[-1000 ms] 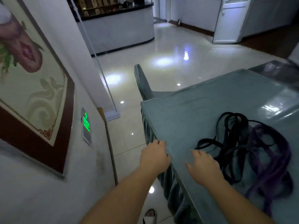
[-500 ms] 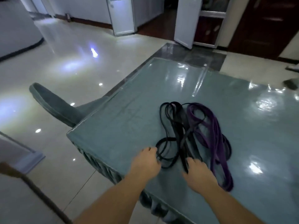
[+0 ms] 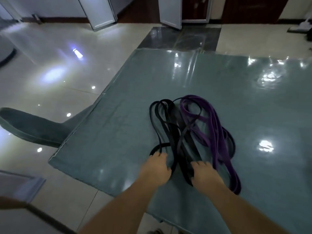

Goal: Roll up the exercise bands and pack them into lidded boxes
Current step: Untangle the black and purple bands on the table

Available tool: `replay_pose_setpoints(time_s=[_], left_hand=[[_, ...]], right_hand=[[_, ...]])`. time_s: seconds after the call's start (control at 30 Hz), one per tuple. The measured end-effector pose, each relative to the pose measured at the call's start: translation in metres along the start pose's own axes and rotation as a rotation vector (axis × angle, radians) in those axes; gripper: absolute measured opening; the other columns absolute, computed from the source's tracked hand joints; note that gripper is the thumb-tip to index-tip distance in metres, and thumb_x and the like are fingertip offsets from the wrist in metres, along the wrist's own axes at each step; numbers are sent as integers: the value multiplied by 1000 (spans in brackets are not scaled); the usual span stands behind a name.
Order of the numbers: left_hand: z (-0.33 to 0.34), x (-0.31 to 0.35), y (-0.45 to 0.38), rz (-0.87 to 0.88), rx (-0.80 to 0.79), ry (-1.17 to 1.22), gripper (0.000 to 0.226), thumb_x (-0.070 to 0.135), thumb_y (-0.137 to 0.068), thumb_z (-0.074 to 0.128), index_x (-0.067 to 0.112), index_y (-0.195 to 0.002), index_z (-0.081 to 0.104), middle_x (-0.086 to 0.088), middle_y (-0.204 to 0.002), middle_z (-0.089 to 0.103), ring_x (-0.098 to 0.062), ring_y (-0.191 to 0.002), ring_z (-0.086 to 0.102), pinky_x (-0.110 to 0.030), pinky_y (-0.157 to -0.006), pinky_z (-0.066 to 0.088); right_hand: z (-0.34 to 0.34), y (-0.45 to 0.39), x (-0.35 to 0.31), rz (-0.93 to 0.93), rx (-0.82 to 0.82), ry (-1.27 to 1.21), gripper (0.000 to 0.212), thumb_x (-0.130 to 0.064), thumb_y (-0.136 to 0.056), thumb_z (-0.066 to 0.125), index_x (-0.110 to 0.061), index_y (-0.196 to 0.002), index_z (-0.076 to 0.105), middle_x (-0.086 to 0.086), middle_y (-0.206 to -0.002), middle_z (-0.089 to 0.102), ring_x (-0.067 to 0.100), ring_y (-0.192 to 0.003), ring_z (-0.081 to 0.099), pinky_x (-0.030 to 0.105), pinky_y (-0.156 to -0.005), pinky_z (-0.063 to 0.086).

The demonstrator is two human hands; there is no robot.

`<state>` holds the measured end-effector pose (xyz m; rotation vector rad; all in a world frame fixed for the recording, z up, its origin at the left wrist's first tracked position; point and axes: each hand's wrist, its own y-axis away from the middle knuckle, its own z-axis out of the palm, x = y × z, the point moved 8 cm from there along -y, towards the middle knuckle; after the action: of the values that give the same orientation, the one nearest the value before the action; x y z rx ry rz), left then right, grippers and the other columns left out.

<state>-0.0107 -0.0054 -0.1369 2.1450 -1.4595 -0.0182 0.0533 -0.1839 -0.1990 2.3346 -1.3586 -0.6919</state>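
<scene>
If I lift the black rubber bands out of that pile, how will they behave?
The black rubber bands would probably hang limp, since they lie in slack loops. They cross the purple rubber band, so it may drag along. The glossy table cover looks slick; pushed, the pile may slide.

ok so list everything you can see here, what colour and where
black bands: several, count unclear, black, tangled on the table's near-middle
purple bands: count unclear, purple, tangled against the black ones' right side
table: one, grey-green glossy cover, fills the right
chair: one, grey-green, at the table's left edge
doors: two panels, white, ajar at the far wall
boxes: none in view
left hand: fingertips on a black loop
right hand: fingers on the black strands
</scene>
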Motion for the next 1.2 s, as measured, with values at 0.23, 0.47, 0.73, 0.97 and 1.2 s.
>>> replay_pose_setpoints(time_s=[0.23,0.47,0.73,0.97,1.2], left_hand=[[15,-8,-14,-10,-87,-14,51,40,-99,53,25,-147,45,-2,-144,49,-28,-128,52,-42,-104,49],[16,-13,-28,71,-115,-7,41,36,-98,53,23,-136,51,-2,-138,53,-25,-120,56,-36,-93,51],[-3,-18,-42,236,-123,12,50,35,-102,52,23,-150,44,-2,-146,49,-23,-128,51,-33,-103,46],[-56,-7,-51,407,-58,81,44,34,-99,55,27,-142,50,1,-133,54,-20,-123,54,-36,-102,50],[-128,24,-38,658,33,261,64,28,-95,63,35,-155,39,9,-151,46,-9,-137,46,-27,-112,41]], right_hand=[[7,-6,13,98,29,193,60,-26,-96,56,-19,-152,35,2,-148,50,27,-136,40,38,-114,36],[3,-13,14,83,19,45,36,-26,-100,54,-16,-135,52,5,-135,52,25,-126,45,36,-107,44],[-30,-1,-16,13,57,-170,28,-17,-88,60,-22,-110,76,-1,-102,62,17,-98,61,23,-86,52],[-123,18,-51,34,312,-140,42,-11,-86,63,-19,-127,66,2,-120,57,22,-118,51,23,-101,38],[-204,47,-92,-30,372,-271,45,-18,-84,74,-24,-128,64,-4,-114,53,12,-101,55,21,-90,43]])
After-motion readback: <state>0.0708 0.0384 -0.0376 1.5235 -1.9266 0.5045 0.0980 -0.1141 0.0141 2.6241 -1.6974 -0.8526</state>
